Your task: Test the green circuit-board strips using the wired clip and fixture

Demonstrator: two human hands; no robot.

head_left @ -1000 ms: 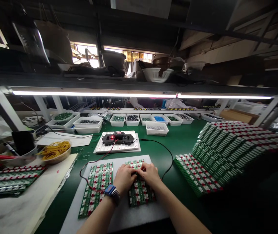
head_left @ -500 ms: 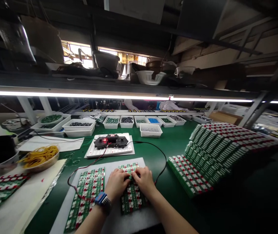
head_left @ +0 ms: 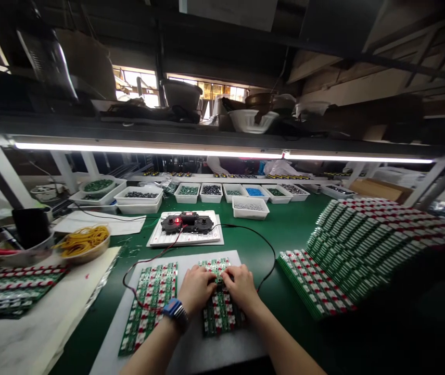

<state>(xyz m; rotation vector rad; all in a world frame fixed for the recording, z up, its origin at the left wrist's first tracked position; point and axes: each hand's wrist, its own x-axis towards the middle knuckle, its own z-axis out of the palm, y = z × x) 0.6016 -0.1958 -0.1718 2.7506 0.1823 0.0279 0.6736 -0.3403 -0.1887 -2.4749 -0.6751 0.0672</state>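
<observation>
Both hands meet over the upper half of a circuit board panel (head_left: 218, 317) with rows of white and red parts. My left hand (head_left: 196, 287), with a blue-faced watch (head_left: 175, 311) on its wrist, has its fingers curled and the fingertips pressed together at the panel. From the other side, my right hand (head_left: 241, 286) pinches at the same spot. A small dark green piece shows between the fingertips, too small to name. To the left lies a second circuit board panel (head_left: 154, 297), crossed by a red and black wire. Both panels rest on a white foam sheet (head_left: 107, 349).
A black device (head_left: 187, 223) with a red light sits on a white block behind the panels. White trays (head_left: 250, 208) of small parts line the back. Tall stacks of board panels (head_left: 363, 250) stand right. Yellow rubber bands (head_left: 85, 240) fill a bowl at left.
The camera view has turned slightly left, so everything appears shifted to the right. Both hands stay at about the same spot on the panel, with the fingertips still close together.
</observation>
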